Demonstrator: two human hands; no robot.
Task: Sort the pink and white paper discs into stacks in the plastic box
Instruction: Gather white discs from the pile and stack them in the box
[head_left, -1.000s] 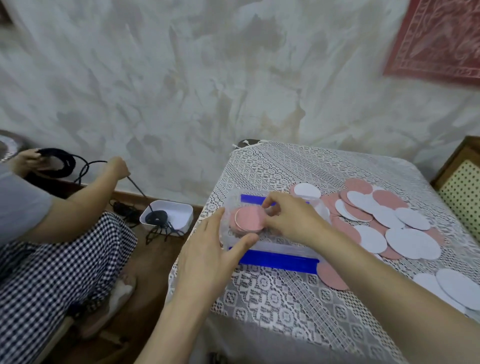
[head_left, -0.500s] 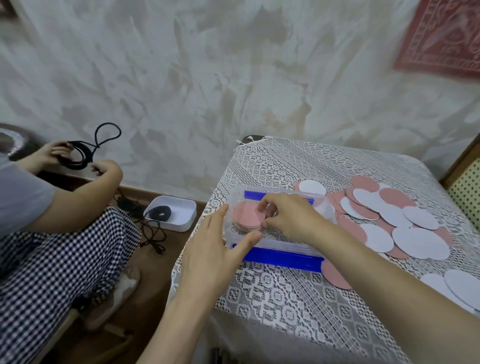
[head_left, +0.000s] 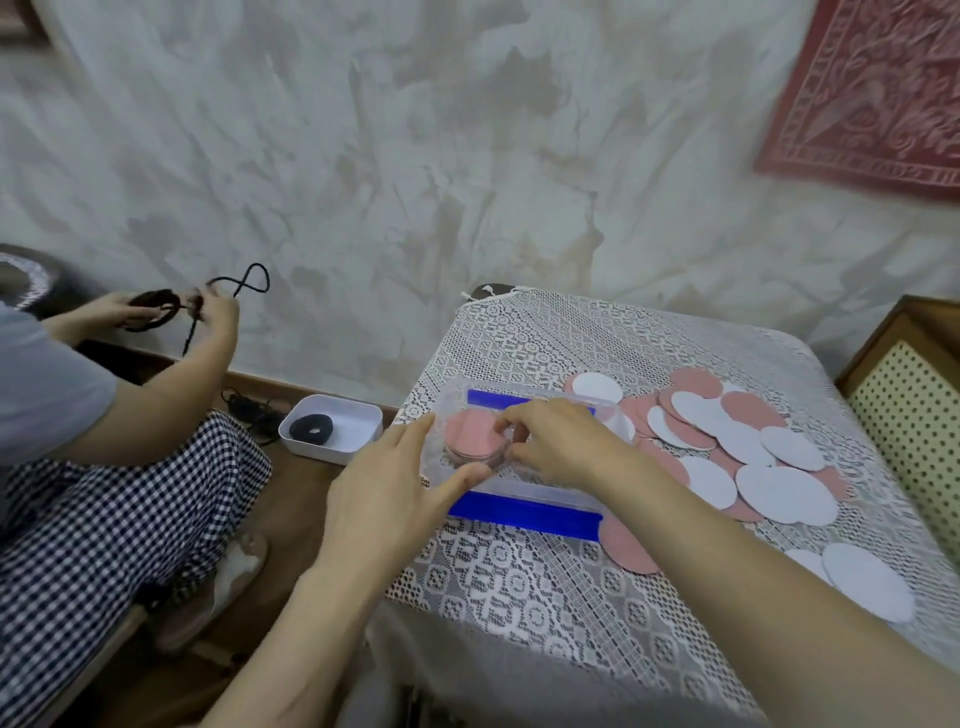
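A clear plastic box (head_left: 540, 491) with blue side clips sits near the left edge of the lace-covered table. A stack of pink discs (head_left: 470, 435) lies in its left end. My right hand (head_left: 558, 444) reaches into the box, fingertips on the right edge of that pink stack. My left hand (head_left: 387, 486) braces the box's left end, thumb on its near wall and fingers along the outside. Loose pink and white discs (head_left: 727, 436) lie overlapped to the right of the box. One pink disc (head_left: 626, 545) pokes out under the box's near right corner.
Two more white discs (head_left: 865, 587) lie near the table's right front edge. A person in checked trousers (head_left: 104, 519) sits left, winding a black cord (head_left: 244, 280). A white tray (head_left: 332, 426) with a black coil stands on the floor. A wooden chair (head_left: 914, 405) stands right.
My right hand has lowered the pink disc it held onto the stack in the box. My left hand stays on the box. The seated person has lifted the black cord higher.
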